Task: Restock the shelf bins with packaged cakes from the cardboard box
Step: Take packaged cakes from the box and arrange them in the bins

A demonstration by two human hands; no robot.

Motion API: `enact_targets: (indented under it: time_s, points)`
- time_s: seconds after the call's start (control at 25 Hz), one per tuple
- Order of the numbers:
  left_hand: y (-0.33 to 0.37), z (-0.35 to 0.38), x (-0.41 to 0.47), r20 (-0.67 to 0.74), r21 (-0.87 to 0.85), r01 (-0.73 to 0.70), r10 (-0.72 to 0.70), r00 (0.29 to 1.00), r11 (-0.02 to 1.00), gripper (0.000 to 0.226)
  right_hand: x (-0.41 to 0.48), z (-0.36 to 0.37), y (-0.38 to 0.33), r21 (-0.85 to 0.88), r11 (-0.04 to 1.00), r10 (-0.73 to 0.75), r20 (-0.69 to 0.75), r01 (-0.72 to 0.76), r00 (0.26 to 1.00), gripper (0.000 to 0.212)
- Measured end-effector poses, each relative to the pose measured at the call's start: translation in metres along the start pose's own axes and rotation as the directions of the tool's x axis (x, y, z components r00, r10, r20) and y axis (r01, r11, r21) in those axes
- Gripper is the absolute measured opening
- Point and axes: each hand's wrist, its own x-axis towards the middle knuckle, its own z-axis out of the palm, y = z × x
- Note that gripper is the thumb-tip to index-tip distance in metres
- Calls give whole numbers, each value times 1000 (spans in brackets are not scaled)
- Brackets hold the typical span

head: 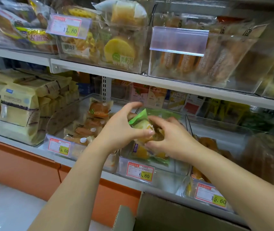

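Gripping one yellow packaged cake [141, 122] in clear, green-edged wrap, left hand [122, 128] and right hand [172, 142] nearly touch.

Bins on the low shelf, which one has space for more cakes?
The 6.80 bin looks bare on its floor right of the green-wrapped cake. The bin to its right is bare at the back, behind its cakes. The left 15.60 bin and the upper shelf bins are crowded.

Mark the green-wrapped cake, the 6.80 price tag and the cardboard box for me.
green-wrapped cake [138, 120], head view, green wrapper end.
6.80 price tag [140, 171], head view, tag's middle.
cardboard box [166, 212], head view, upright flap.
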Motion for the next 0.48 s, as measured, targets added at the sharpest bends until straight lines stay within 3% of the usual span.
enact_targets:
  time_s: [0.08, 0.16, 0.24, 0.32, 0.48]
  points:
    - [-6, -3, 5, -130, -12, 16, -18, 991, 1000, 76, 10, 2, 10, 282, 945, 180, -24, -166, 983, 69]
    - [-18, -8, 9, -193, 39, 109, -99, 976, 993, 71, 21, 12, 25, 476, 796, 396, 60, -375, 917, 66]
    - [-34, -10, 8, -123, 100, 239, -226, 966, 966, 69, 31, 34, 30, 509, 708, 454, 202, -489, 868, 57]
    - [-48, -7, 5, -12, 127, 308, -309, 951, 943, 61, 41, 61, 29, 505, 688, 442, 278, -521, 853, 46]
    - [-64, -4, 8, 65, 100, 292, -299, 952, 951, 47, 54, 74, 20, 523, 583, 471, 406, -621, 784, 39]
